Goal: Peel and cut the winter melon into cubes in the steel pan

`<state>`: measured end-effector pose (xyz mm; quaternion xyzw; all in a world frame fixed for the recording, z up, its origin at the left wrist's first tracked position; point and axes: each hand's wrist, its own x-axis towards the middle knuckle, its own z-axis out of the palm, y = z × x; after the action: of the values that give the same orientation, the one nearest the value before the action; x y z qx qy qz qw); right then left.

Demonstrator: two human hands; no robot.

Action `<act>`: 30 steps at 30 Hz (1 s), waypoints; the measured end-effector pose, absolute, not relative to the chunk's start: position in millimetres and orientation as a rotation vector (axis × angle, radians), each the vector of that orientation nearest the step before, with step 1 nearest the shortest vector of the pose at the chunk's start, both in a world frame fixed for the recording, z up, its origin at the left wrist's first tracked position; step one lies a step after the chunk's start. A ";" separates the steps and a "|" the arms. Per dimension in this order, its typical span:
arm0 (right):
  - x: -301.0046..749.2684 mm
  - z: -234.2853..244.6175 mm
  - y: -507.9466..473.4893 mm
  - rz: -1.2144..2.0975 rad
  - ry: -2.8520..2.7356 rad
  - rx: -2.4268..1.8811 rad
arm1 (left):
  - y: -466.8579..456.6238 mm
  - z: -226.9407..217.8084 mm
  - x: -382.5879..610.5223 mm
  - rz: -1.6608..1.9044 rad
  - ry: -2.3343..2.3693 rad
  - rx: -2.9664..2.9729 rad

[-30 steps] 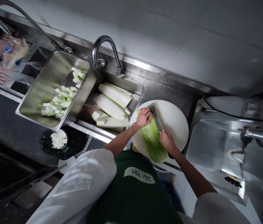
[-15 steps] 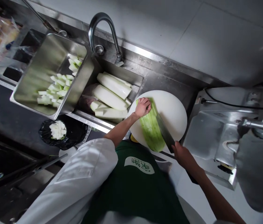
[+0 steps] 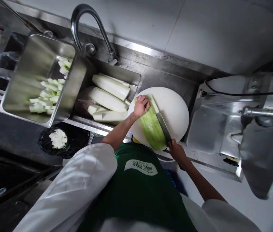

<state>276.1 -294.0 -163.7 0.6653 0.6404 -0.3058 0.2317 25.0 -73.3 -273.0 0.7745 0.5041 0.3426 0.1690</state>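
Observation:
A long green peeled gourd (image 3: 153, 130) lies on the round white cutting board (image 3: 176, 104). My left hand (image 3: 141, 105) is closed over its far end, fingers curled and pressing down. With my right hand (image 3: 177, 151) I grip a kitchen knife (image 3: 163, 126) by the handle. The blade lies lengthwise along the gourd's right side, and a narrow pale strip (image 3: 154, 103) shows beyond the blade tip. How deep the blade sits cannot be seen. Several pale peeled gourds (image 3: 109, 100) lie in the sink left of the board.
A deep steel pan (image 3: 20, 77) with cut gourd chunks (image 3: 45, 96) sits left of the sink under a curved faucet (image 3: 90, 8). Below is a black-lined bin (image 3: 75, 138) with white scraps (image 3: 58, 138). A metal slicing machine (image 3: 206, 129) stands close on the right.
The knife has moved along the gourd's right side toward its far end, and a pale strip now shows there. My left hand still holds the same end. The whole view has shifted.

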 end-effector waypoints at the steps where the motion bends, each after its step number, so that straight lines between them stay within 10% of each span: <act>1: 278.1 -158.7 -293.7 -0.847 1.773 1.820 | -72.8 -272.2 25.1 0.978 1.432 2.199; 10: 245.1 -92.2 -256.3 -0.602 1.855 1.869 | -109.0 -256.3 -21.3 1.459 1.843 1.851; 30: 176.3 -104.1 -191.9 -0.490 1.903 1.678 | -97.5 -257.7 6.5 0.881 1.441 2.142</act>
<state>176.3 -191.9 -104.1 0.6243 0.7080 -0.1824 0.2753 6.5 -97.5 -257.7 0.7685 0.5170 0.3161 0.2057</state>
